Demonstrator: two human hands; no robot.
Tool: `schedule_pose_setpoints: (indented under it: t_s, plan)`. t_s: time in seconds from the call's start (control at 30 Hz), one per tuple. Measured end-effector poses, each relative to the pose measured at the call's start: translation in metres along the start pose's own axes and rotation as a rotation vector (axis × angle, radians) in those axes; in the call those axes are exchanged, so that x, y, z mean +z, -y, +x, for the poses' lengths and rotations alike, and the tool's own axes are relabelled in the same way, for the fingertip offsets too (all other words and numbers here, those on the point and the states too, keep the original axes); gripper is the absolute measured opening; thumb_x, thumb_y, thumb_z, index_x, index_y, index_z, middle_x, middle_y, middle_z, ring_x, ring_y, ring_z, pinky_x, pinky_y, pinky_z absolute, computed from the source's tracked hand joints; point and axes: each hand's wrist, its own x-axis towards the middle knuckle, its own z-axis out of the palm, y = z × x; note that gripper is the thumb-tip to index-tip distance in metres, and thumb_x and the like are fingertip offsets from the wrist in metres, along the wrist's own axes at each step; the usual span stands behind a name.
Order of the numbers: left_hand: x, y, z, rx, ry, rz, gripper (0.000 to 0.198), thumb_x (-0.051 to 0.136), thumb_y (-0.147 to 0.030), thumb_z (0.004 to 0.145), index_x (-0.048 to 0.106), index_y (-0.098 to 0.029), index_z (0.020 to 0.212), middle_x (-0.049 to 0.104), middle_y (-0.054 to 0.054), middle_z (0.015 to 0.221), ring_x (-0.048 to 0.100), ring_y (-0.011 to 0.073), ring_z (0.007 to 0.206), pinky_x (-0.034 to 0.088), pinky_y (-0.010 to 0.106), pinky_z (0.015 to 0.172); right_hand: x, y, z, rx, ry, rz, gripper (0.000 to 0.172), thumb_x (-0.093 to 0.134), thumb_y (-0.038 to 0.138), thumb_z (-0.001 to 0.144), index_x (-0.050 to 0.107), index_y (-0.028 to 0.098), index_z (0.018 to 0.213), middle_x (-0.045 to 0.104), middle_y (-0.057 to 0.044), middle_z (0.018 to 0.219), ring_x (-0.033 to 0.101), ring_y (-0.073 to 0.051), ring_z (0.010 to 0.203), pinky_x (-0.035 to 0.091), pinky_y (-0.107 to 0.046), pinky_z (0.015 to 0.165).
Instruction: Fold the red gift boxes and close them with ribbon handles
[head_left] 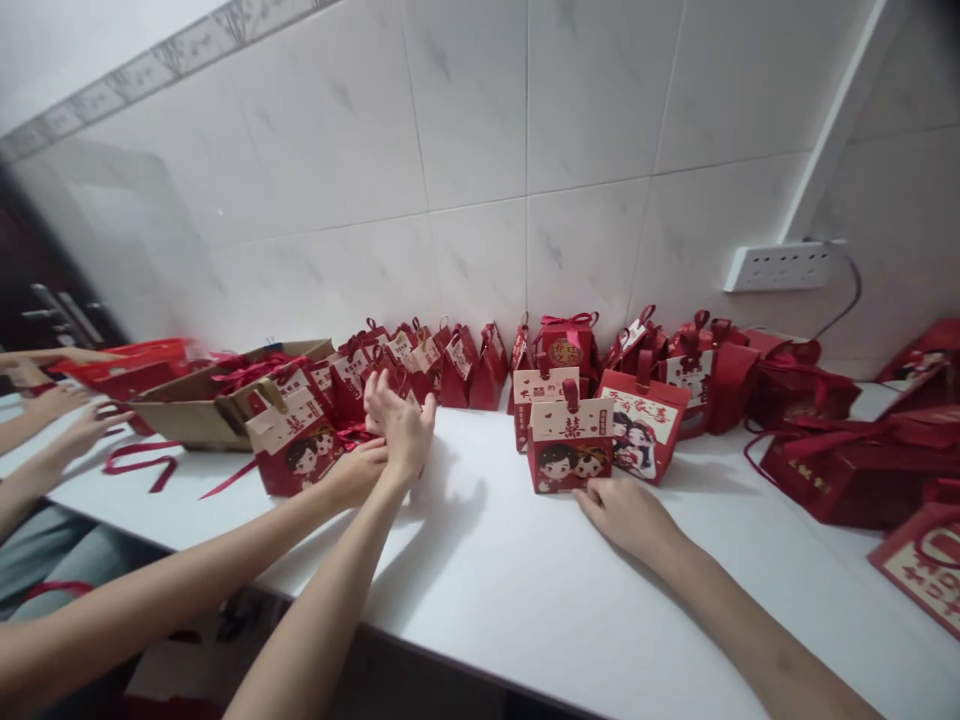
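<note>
My left hand (401,425) is raised over the table at centre left, fingers stretched upward and thumb apart. It shows nothing in its grasp and partly covers red boxes behind it. My right hand (630,515) lies low on the tabletop, its fingers extended to the lower right corner of a red gift box (572,462) with a cream flap and two cartoon faces. Behind that box stand another cream-flapped box (523,425) and a red box with a cartoon couple (637,440). Another person's hand (360,475) reaches in beside my left wrist, near a similar cartoon gift box (289,450).
Several red boxes (457,370) line the tiled wall. Ribbon-tied boxes (840,465) sit at right. At left are a cardboard tray (195,420), loose red ribbon (142,462) and more hands of other people (82,435). A power strip (780,268) hangs above the white table (480,580).
</note>
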Motion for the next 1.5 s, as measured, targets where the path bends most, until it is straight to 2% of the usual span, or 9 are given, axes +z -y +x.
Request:
schedule_pose_setpoints:
  t_s: [0.13,0.27,0.57,0.73,0.87,1.0,1.1,1.23,1.5]
  plan:
    - [-0.012,0.013,0.017,-0.174,0.256,0.216,0.051,0.056,-0.028,0.079,0.040,-0.010,0.124,0.038,0.025,0.139,0.038,0.0382,0.130,0.027,0.058,0.104,0.002,0.005,-0.005,-0.123,0.044,0.065,0.034,0.043,0.029,0.092,0.060,0.018,0.066,0.068,-0.008,0.071,0.062,-0.020,0.066,0.033,-0.029,0.058]
    - [-0.022,0.033,0.026,-0.231,0.364,0.190,0.015,0.051,-0.022,0.080,0.055,-0.015,0.093,0.067,0.017,0.089,0.064,0.0340,0.089,0.045,0.047,0.084,0.001,0.006,-0.007,-0.214,0.045,0.121,0.034,0.043,0.026,0.092,0.058,0.017,0.063,0.068,-0.008,0.071,0.061,-0.019,0.065,0.033,-0.028,0.059]
    - [-0.031,0.002,0.031,-0.120,0.060,-0.186,0.012,0.043,-0.030,0.085,0.043,-0.020,0.078,0.051,0.000,0.066,0.048,0.0149,0.057,0.038,0.026,0.055,0.001,0.010,-0.007,-0.223,-0.047,0.186,0.032,0.042,0.028,0.092,0.055,0.018,0.065,0.066,-0.007,0.075,0.061,-0.020,0.071,0.038,-0.029,0.064]
    - [-0.037,-0.036,0.004,-0.079,-0.126,-0.442,0.023,0.038,-0.039,0.088,0.034,-0.022,0.074,0.036,-0.005,0.061,0.036,0.0105,0.053,0.034,0.023,0.053,-0.002,0.005,-0.006,-0.346,-0.495,0.490,0.031,0.033,0.037,0.096,0.054,0.019,0.082,0.061,-0.006,0.079,0.060,-0.019,0.075,0.045,-0.030,0.069]
    - [-0.029,-0.052,-0.066,-0.012,0.168,-0.667,0.019,0.043,-0.038,0.088,0.043,-0.021,0.078,0.044,-0.005,0.061,0.043,0.0108,0.053,0.039,0.022,0.052,-0.006,0.002,-0.009,-0.537,-0.823,0.641,0.039,0.034,0.050,0.094,0.048,0.018,0.112,0.054,-0.007,0.092,0.057,-0.018,0.079,0.050,-0.032,0.069]
    - [-0.017,-0.055,-0.120,0.051,0.494,-0.749,0.019,0.049,-0.036,0.086,0.050,-0.020,0.077,0.052,-0.002,0.064,0.049,0.0115,0.056,0.042,0.021,0.052,-0.015,0.007,-0.015,-0.609,-0.867,0.613,0.029,0.043,0.042,0.093,0.048,0.021,0.111,0.054,-0.008,0.097,0.057,-0.020,0.089,0.052,-0.035,0.077]
    - [-0.009,-0.059,-0.119,0.084,0.674,-0.802,0.020,0.049,-0.037,0.087,0.052,-0.019,0.080,0.056,-0.001,0.070,0.051,0.0118,0.059,0.045,0.022,0.055,-0.020,0.012,-0.017,-0.617,-0.874,0.605,0.010,0.047,0.022,0.091,0.052,0.022,0.100,0.058,-0.004,0.090,0.060,-0.018,0.087,0.052,-0.033,0.079]
    - [0.002,-0.079,-0.088,0.142,0.808,-0.933,0.030,0.057,-0.043,0.082,0.055,-0.018,0.098,0.064,0.006,0.094,0.061,0.0173,0.084,0.049,0.028,0.075,-0.020,0.013,-0.016,-0.564,-0.936,0.632,0.017,0.053,0.019,0.090,0.053,0.023,0.106,0.064,-0.003,0.094,0.063,-0.016,0.088,0.054,-0.029,0.076]
    - [0.015,-0.099,-0.086,0.156,0.737,-0.883,0.025,0.058,-0.036,0.084,0.059,-0.016,0.069,0.063,0.001,0.067,0.057,0.0122,0.064,0.045,0.022,0.062,-0.022,0.006,-0.012,-0.395,-1.018,0.652,0.018,0.066,0.035,0.084,0.055,0.021,0.078,0.063,0.003,0.070,0.062,-0.013,0.064,0.052,-0.024,0.062]
